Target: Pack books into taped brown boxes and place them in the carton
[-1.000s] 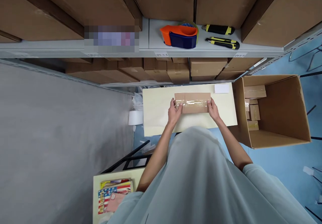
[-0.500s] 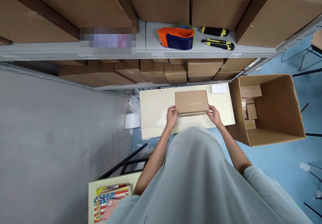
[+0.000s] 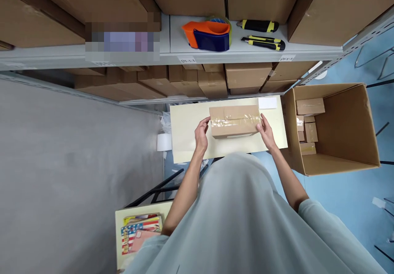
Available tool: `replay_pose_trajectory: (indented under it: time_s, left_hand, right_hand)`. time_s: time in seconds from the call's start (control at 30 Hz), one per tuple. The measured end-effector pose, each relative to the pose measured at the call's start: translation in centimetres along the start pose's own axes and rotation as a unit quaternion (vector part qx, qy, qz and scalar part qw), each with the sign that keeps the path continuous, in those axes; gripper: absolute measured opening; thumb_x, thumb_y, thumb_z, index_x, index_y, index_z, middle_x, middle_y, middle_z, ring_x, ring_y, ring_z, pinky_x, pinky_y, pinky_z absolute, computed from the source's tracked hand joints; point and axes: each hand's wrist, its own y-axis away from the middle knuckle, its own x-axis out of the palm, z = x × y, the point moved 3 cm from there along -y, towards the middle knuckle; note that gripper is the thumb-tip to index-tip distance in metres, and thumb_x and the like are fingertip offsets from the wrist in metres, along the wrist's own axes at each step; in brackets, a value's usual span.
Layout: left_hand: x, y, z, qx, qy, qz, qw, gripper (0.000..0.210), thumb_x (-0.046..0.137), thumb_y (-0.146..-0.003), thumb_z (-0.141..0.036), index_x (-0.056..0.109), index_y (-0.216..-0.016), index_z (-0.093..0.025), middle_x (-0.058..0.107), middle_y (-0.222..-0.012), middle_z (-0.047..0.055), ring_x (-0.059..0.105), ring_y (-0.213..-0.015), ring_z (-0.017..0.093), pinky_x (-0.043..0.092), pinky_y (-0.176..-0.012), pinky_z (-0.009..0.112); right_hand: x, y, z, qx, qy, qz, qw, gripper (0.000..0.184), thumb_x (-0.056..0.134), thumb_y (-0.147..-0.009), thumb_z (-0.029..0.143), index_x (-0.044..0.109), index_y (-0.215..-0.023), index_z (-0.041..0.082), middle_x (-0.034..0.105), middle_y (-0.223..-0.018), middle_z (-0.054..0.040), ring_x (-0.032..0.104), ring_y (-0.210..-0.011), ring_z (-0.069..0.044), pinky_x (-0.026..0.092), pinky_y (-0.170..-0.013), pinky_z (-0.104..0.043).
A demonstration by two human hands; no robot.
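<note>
A closed cardboard box (image 3: 234,127) is held over the pale worktable (image 3: 187,142), its upper face crossed lengthwise by shiny clear tape. My left hand (image 3: 201,135) is at the box's left end, with the fingertips against its edge. At the opposite end, my right hand (image 3: 266,133) grips the box, the thumb on the taped face and the fingers along the side. Whether the box's underside touches the table is hidden. A small white stack or pad (image 3: 267,102) lies behind the box, near the table's right back corner.
Right of the table stands a large open carton (image 3: 347,126) with several small boxes inside. On the shelf (image 3: 175,40) ahead lie an orange-and-blue tape dispenser (image 3: 209,35) and two box cutters (image 3: 263,42). Magazines (image 3: 141,229) rest on a side table at lower left.
The box has been turned over, so its taped face now shows instead of a plain one. Both hands have shifted outward and slightly up along its ends.
</note>
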Motion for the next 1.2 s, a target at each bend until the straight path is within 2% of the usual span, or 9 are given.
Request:
replay_pose_trajectory:
  time_s: [0.13,0.23,0.37,0.53,0.63,0.83,0.93,1.07,1.2]
  left_hand:
    - [0.8,0.0,-0.7,-0.023,0.014,0.034,0.999,0.067,0.044,-0.098,-0.052,0.063,-0.154,-0.020,0.069,-0.153,0.010,0.066,-0.138,0.030,0.058,-0.107,0.041]
    - [1.4,0.3,-0.7,-0.038,-0.011,0.044,0.998,0.067,0.037,-0.104,-0.059,0.061,-0.156,-0.025,0.071,-0.151,0.009,0.066,-0.137,0.030,0.058,-0.105,0.041]
    - [2.2,0.5,-0.1,-0.054,-0.035,0.032,0.997,0.068,0.035,-0.107,-0.071,0.066,-0.146,-0.024,0.071,-0.149,0.013,0.068,-0.133,0.029,0.058,-0.105,0.040]
    - [3.1,-0.1,1.6,-0.070,-0.095,0.021,0.993,0.060,0.055,-0.100,-0.072,0.070,-0.128,-0.021,0.075,-0.139,0.014,0.068,-0.126,0.028,0.057,-0.105,0.038]
    - [3.7,-0.9,3.0,-0.100,-0.133,0.009,0.986,0.056,0.054,-0.102,-0.069,0.073,-0.117,-0.019,0.078,-0.128,0.014,0.070,-0.117,0.029,0.056,-0.104,0.040]
    - [4.0,-2.5,5.1,-0.165,-0.196,-0.020,0.966,0.047,0.050,-0.103,-0.060,0.072,-0.107,-0.019,0.079,-0.125,0.015,0.071,-0.118,0.031,0.056,-0.105,0.043]
    - [3.8,-3.3,5.1,-0.185,-0.247,-0.051,0.950,0.044,0.054,-0.102,-0.054,0.071,-0.119,-0.016,0.075,-0.135,0.019,0.068,-0.128,0.035,0.053,-0.113,0.049]
    - [5.5,-4.4,2.4,-0.003,-0.355,-0.101,0.929,0.058,0.062,-0.099,-0.050,0.061,-0.145,-0.015,0.059,-0.160,0.022,0.048,-0.155,0.038,0.034,-0.132,0.054]
    - [11.7,-5.3,-0.5,0.158,-0.359,0.003,0.920,0.053,0.059,-0.103,-0.052,0.063,-0.146,-0.021,0.058,-0.161,0.017,0.040,-0.161,0.036,0.027,-0.136,0.054]
  right_hand:
    - [-0.4,-0.9,1.2,-0.014,-0.013,0.038,0.999,0.105,0.065,-0.093,0.083,0.032,-0.176,0.028,0.033,-0.181,-0.0116,0.036,-0.167,-0.034,0.038,-0.134,-0.052]
    - [-0.3,-1.7,1.4,-0.010,0.002,0.037,0.999,0.102,0.066,-0.091,0.083,0.041,-0.171,0.025,0.041,-0.177,-0.0148,0.048,-0.159,-0.035,0.047,-0.127,-0.051]
    - [-0.3,-3.3,1.7,0.024,0.052,0.021,0.998,0.086,0.054,-0.096,0.085,0.063,-0.153,0.021,0.067,-0.155,-0.0155,0.070,-0.131,-0.032,0.058,-0.111,-0.046]
    - [-0.5,-5.8,0.6,0.112,0.184,0.015,0.976,0.074,0.046,-0.100,0.084,0.079,-0.122,0.023,0.081,-0.128,-0.0118,0.074,-0.119,-0.032,0.055,-0.103,-0.043]
    - [-0.1,-7.4,-1.1,0.160,0.232,0.041,0.959,0.073,0.043,-0.102,0.084,0.081,-0.114,0.023,0.083,-0.120,-0.0126,0.075,-0.113,-0.033,0.054,-0.096,-0.038]
    - [1.1,-9.4,-3.8,0.181,0.271,0.113,0.939,0.075,0.036,-0.108,0.078,0.079,-0.125,0.018,0.081,-0.130,-0.0165,0.075,-0.120,-0.034,0.053,-0.095,-0.034]
    - [0.3,-9.8,-4.3,0.160,0.274,0.146,0.937,0.071,0.040,-0.111,0.073,0.071,-0.142,0.017,0.076,-0.142,-0.0159,0.072,-0.132,-0.032,0.053,-0.104,-0.034]
    - [-3.2,-9.9,-4.7,0.100,0.297,0.105,0.944,0.057,0.048,-0.114,0.057,0.068,-0.147,0.016,0.072,-0.149,-0.0156,0.069,-0.136,-0.030,0.052,-0.113,-0.036]
    - [-7.5,-10.7,-5.7,0.050,0.339,0.030,0.939,0.043,0.055,-0.112,0.040,0.070,-0.144,0.014,0.072,-0.147,-0.0165,0.068,-0.137,-0.030,0.051,-0.118,-0.041]
